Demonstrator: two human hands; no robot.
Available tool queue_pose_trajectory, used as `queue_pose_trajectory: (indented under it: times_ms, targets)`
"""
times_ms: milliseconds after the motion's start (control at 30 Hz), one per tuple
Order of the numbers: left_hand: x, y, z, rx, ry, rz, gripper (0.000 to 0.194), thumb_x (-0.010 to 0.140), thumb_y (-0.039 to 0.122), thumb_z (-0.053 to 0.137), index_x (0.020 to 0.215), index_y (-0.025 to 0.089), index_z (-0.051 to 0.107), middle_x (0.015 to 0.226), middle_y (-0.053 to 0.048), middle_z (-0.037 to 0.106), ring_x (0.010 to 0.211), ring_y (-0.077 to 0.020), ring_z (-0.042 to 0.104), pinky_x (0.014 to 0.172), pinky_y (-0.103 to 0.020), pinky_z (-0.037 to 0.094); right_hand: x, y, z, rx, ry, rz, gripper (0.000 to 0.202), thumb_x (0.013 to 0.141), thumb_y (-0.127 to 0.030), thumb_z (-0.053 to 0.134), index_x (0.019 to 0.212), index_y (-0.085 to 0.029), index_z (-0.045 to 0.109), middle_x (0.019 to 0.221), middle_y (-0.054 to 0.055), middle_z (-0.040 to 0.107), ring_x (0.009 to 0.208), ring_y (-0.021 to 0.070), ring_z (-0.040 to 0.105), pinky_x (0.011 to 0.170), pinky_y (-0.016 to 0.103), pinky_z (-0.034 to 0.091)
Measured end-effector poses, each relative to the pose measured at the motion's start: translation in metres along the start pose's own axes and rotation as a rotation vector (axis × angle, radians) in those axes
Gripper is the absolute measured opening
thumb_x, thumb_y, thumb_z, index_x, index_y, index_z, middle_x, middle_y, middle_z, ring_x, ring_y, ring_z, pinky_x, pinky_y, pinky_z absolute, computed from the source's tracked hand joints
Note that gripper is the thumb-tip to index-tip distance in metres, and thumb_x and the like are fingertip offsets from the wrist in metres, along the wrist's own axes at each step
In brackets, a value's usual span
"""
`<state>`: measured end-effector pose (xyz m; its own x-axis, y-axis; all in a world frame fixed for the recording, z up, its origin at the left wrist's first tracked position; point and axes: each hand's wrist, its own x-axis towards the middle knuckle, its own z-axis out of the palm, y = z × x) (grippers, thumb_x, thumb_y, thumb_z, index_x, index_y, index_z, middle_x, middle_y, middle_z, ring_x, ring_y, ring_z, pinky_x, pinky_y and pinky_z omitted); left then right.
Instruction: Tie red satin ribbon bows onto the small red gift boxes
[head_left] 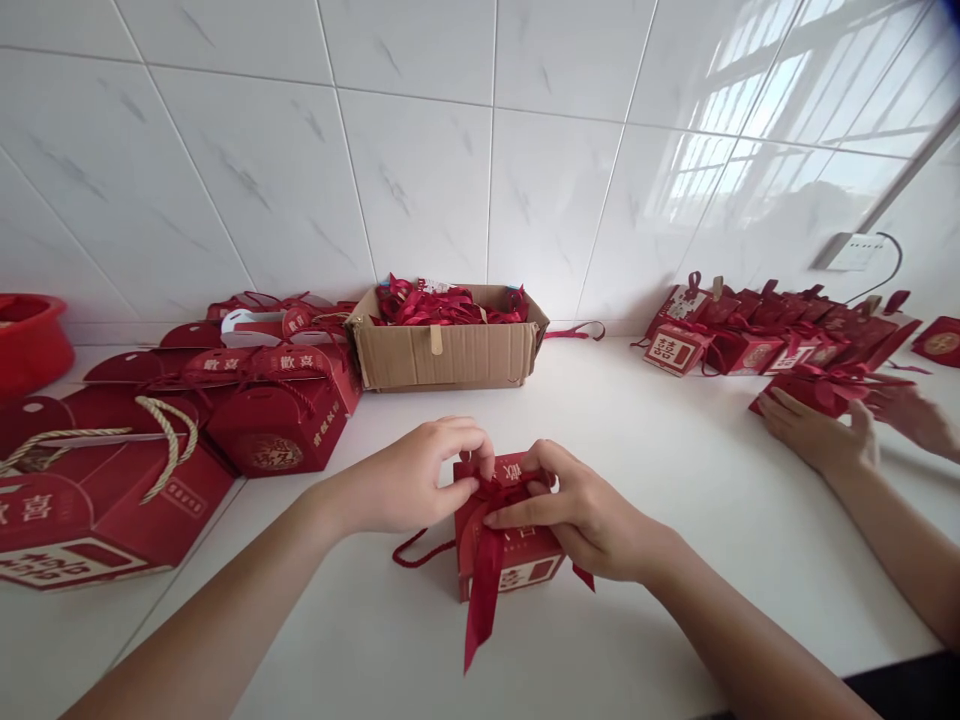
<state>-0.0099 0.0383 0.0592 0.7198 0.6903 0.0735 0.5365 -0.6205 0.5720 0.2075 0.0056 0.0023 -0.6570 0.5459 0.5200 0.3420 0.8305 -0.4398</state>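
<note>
A small red gift box (517, 545) with gold and white characters stands on the white table in front of me. A dark red ribbon (486, 590) crosses its top, with one long tail hanging down the front and a shorter end at the right. My left hand (424, 475) is at the box's upper left, thumb and fingertips pinching the ribbon. From the right, my right hand (589, 510) holds the ribbon near its knot, fingers bent. The knot itself is partly covered by my fingers. A red cord loop (424, 550) lies beside the box's left side.
A cardboard box (442, 355) full of red ribbons stands by the tiled wall. Larger red gift boxes (277, 430) crowd the left, with a red basin (30, 345) behind. Small boxes (750, 350) line the back right, near another person's hands (814, 430) on a ribboned box.
</note>
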Motion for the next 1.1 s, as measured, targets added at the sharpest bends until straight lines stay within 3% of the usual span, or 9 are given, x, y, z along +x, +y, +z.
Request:
queue_pose_trajectory:
  times_ms: [333, 567, 867, 1100]
  targets:
    - [0.0, -0.001, 0.0, -0.019, -0.104, -0.037, 0.014, 0.074, 0.016, 0.05, 0.085, 0.022, 0.054, 0.093, 0.0, 0.053, 0.091, -0.0169, 0.052, 0.081, -0.028, 0.044, 0.001, -0.001, 0.002, 0.051, 0.02, 0.018, 0.048, 0.08, 0.001, 0.037, 0.105, -0.023, 0.071, 0.089, 0.008, 0.045, 0.084, 0.0182, 0.049, 0.072, 0.036, 0.05]
    - [0.005, 0.001, -0.001, -0.025, -0.122, 0.005, 0.009, 0.071, 0.013, 0.045, 0.074, 0.021, 0.05, 0.085, 0.0, 0.049, 0.088, -0.0172, 0.048, 0.079, -0.027, 0.042, 0.001, 0.002, 0.002, 0.086, 0.034, -0.01, 0.053, 0.073, 0.007, 0.039, 0.103, -0.023, 0.071, 0.093, 0.007, 0.046, 0.087, 0.0174, 0.048, 0.076, 0.035, 0.049]
    - [0.008, -0.008, 0.002, -0.373, -0.174, 0.047, 0.013, 0.08, 0.029, 0.047, 0.075, 0.019, 0.054, 0.089, -0.002, 0.049, 0.08, -0.0158, 0.049, 0.069, -0.024, 0.042, 0.003, 0.006, 0.003, 0.002, -0.002, 0.005, 0.047, 0.076, 0.004, 0.04, 0.101, -0.02, 0.071, 0.09, 0.007, 0.044, 0.089, 0.0173, 0.046, 0.082, 0.035, 0.05]
    - [0.012, -0.009, 0.009, -0.469, -0.087, 0.014, 0.021, 0.084, 0.036, 0.049, 0.074, 0.019, 0.054, 0.078, -0.001, 0.051, 0.073, -0.0142, 0.048, 0.066, -0.023, 0.042, 0.003, 0.01, 0.005, -0.03, 0.013, -0.024, 0.047, 0.072, 0.006, 0.042, 0.097, -0.021, 0.072, 0.091, 0.006, 0.043, 0.088, 0.0162, 0.046, 0.084, 0.034, 0.048]
